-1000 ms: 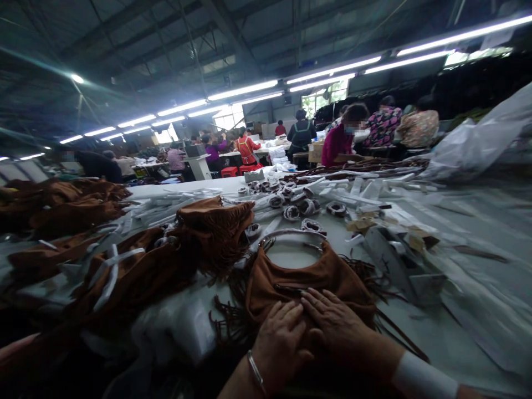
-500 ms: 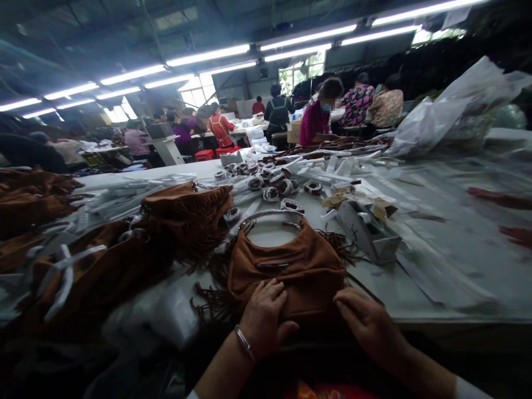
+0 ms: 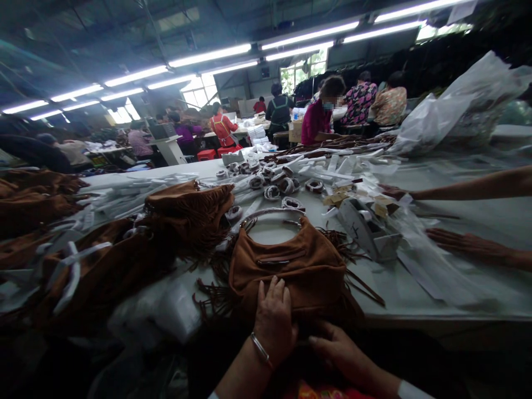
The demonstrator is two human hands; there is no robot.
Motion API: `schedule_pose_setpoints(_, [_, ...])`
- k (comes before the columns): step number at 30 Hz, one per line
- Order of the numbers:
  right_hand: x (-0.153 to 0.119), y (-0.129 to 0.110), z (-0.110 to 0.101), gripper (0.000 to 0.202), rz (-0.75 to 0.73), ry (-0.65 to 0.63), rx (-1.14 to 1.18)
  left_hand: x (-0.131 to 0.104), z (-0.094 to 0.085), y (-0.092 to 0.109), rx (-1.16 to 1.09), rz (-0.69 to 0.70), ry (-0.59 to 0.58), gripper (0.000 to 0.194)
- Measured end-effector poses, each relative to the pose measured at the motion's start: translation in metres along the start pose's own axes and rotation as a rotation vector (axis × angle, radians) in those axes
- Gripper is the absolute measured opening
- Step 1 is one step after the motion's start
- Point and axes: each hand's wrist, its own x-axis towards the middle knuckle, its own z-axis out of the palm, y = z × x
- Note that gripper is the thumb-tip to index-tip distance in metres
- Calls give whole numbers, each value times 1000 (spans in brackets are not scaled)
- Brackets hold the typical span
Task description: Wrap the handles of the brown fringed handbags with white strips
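Rests the left hand (image 3: 275,318), grip wide and flat, on the soft brown suede-like handbag (image 3: 299,274) at the near edge of the white table (image 3: 399,302), probably to steady it. Holds the right hand (image 3: 338,350) near its shadowed underside; cannot tell that grip.

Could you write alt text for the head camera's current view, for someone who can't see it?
A left hand rests on a brown handbag on a pale table, the right hand near its lower edge. More brown bags lie left; another person's hands show at right, with people in the background.
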Motion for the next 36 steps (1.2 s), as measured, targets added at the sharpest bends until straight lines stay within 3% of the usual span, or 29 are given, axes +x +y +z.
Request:
schedule_pose_setpoints(3, [8,-1,11,65,21,-25,127,0,0,0,-13,-4,-29,78])
schedule_pose_setpoints(6, [16,-2,22,51,-33,-69,191,1,-2,-1,-34,-3,-78,79])
schedule_pose_setpoints(9, [21,2,28,39,110,-15,155,0,-3,-2,-28,-3,-93,78])
schedule_pose_setpoints(12, [21,12,21,43,285,85,96,0,-2,-6,-34,6,-79,77])
schedule_pose_setpoints(18, [0,10,-14,35,303,22,100,0,-6,-13,-72,39,-92,74])
schedule_pose_setpoints(24, [-7,-11,-44,22,206,99,-130,-1,-5,-14,-52,41,-90,72])
schedule_pose_setpoints(29, [-21,-18,-63,23,89,127,-752,-1,-4,-15,-18,57,-117,71])
schedule_pose_setpoints(33, [-36,-48,-48,22,-118,116,-1157,0,-6,-14,23,60,-150,70])
schedule_pose_setpoints(36, [-29,-68,-18,23,-477,196,-1255,2,-9,-12,43,59,-172,66])
